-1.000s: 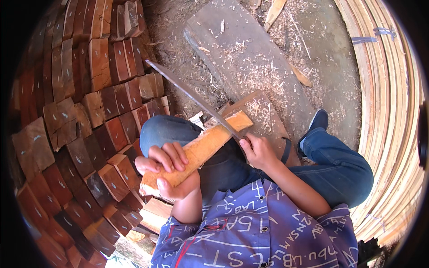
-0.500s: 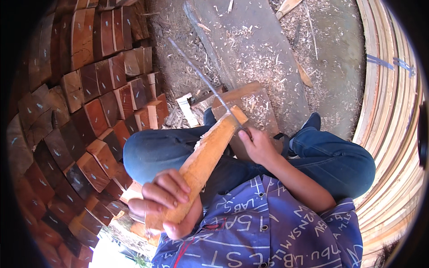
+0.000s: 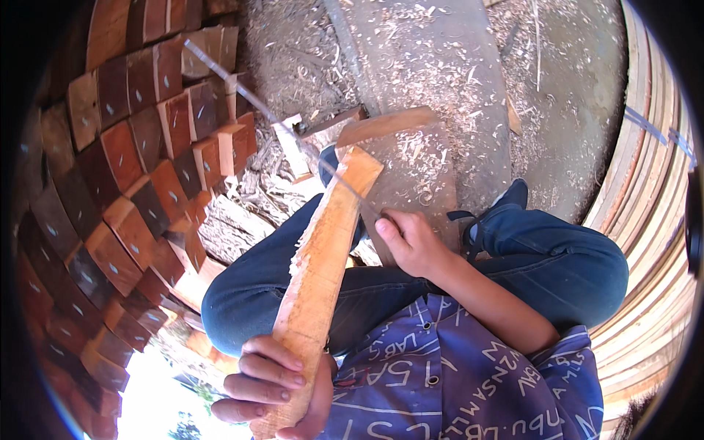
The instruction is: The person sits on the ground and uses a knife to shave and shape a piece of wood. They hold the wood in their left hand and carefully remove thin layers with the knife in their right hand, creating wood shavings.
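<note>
My left hand (image 3: 275,389) is wrapped round the lower end of a long, pale-orange piece of wood (image 3: 315,264), which slants up and away from me over my crossed legs. Raised splinters and curls line its left edge. My right hand (image 3: 411,240) grips a long thin blade, like a machete (image 3: 246,93), by its handle, which is mostly hidden in the fist. The blade, seen nearly edge-on, crosses the wood near its far end and reaches out to the left. Whether it cuts in or only lies against the wood, I cannot tell.
Stacked reddish-brown wooden blocks (image 3: 136,158) fill the left side. Long pale boards (image 3: 623,191) are stacked at the right. A wooden block (image 3: 385,126) lies beyond my feet, before a grey slab (image 3: 433,55) strewn with shavings. A shoe (image 3: 513,193) shows at the right.
The wood stands steeper in view, and my left hand has moved lower. My right hand has shifted left, with the blade crossing further down the wood. The view has also shifted.
</note>
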### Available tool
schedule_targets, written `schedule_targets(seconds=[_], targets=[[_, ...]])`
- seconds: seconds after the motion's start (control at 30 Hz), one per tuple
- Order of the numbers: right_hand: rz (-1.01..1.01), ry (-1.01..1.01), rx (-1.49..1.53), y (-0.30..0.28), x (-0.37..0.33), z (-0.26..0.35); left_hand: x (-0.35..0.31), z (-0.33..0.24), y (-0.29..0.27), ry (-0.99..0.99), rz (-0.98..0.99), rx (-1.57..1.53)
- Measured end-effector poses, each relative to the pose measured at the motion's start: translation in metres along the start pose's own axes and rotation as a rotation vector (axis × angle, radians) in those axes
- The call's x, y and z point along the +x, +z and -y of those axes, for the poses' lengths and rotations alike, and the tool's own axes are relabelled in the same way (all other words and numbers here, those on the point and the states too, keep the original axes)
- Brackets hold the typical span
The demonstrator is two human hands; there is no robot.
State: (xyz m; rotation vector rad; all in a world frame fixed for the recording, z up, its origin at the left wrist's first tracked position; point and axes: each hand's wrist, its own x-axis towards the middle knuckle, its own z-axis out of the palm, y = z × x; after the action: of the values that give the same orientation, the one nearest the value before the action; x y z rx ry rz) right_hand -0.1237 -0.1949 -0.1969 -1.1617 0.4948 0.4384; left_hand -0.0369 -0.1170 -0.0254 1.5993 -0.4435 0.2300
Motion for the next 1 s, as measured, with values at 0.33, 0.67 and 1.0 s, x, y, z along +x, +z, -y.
schedule_targets(seconds=[0.33,0.67,1.0], targets=[[0.237,0.092,-0.246,-0.002,-0.02,0.017,-0.03,-0.013,-0.029,0.104,-0.017,-0.02],[0.201,0.108,-0.297,0.016,-0.019,0.0,0.003,-0.027,-0.087,-0.057,0.507,0.061],[-0.247,0.295,-0.191,0.041,-0.04,-0.034,0.052,-0.049,-0.124,-0.062,1.14,0.338]])
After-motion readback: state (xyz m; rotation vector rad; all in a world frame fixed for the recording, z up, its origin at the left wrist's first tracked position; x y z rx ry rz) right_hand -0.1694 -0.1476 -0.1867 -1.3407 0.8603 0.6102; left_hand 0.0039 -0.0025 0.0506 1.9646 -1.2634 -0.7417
